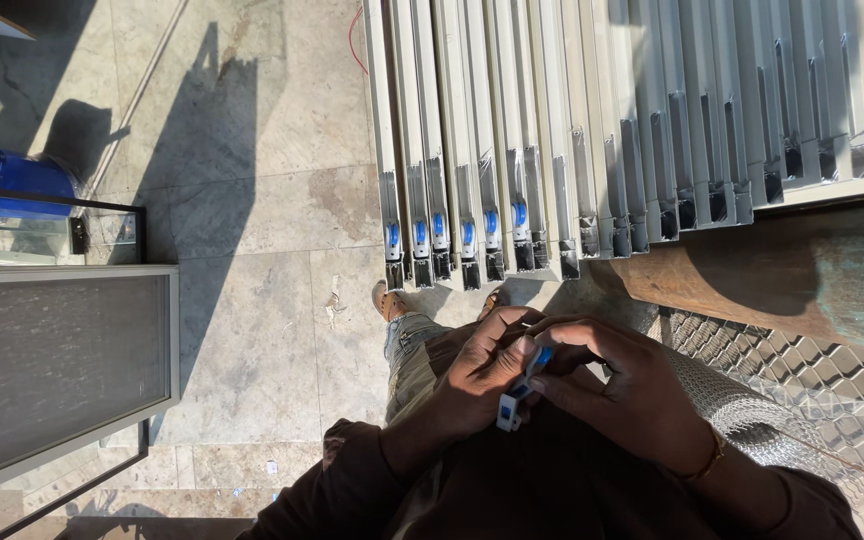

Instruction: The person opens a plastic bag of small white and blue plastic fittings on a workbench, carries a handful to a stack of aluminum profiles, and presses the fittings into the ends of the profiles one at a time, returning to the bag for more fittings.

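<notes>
Both hands meet low in the head view, in front of my body. My left hand [480, 372] and my right hand [620, 388] together pinch a small white and blue plastic part [518, 398], fingers closed on it from both sides. Just beyond the hands, a row of long grey metal frame profiles [512, 130] lies side by side, and several of their near ends carry the same blue and white fittings [440, 232]. My feet [384, 300] stand on the stone floor below the profile ends.
A wooden plank [752, 275] and a sheet of expanded metal mesh [812, 370] lie at the right. A framed screen panel [57, 365] leans at the left, with a blue container [7, 180] behind it. Pale stone tiles [252, 180] cover the floor.
</notes>
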